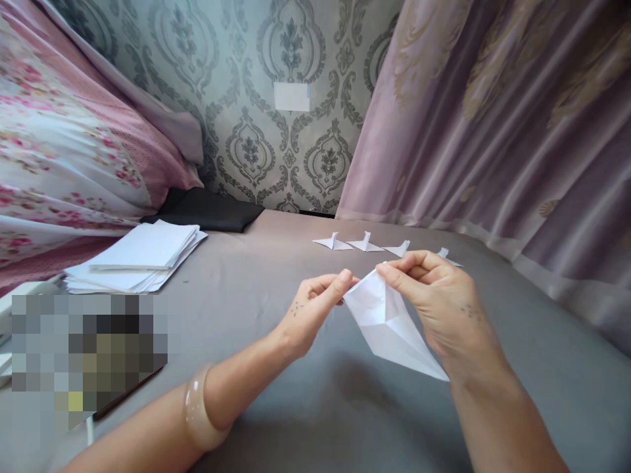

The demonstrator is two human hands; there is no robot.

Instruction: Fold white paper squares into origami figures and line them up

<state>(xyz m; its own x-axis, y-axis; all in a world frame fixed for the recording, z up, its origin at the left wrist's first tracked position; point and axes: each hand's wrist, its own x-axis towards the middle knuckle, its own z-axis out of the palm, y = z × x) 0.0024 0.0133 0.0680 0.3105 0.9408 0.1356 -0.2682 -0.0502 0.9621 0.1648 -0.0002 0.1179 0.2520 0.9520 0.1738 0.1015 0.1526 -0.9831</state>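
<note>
A partly folded sheet of white paper (pixel 399 338) is held up in the air above the grey surface, its creases showing and its lower tip pointing down to the right. My left hand (pixel 315 305) pinches its upper left corner between thumb and fingers. Along the top edge, my right hand (pixel 434 295) grips the paper with the thumb in front and the fingers curled behind. Beyond the hands stand several small folded paper birds (pixel 366 243) in a row, the rightmost partly hidden by my right hand.
At the left lies a stack of white paper (pixel 148 246), with a black flat item (pixel 207 209) behind it. A pixelated object (pixel 113 355) sits at the lower left. Pink curtains (pixel 444 118) hang at the right, floral fabric (pixel 64 138) at the left.
</note>
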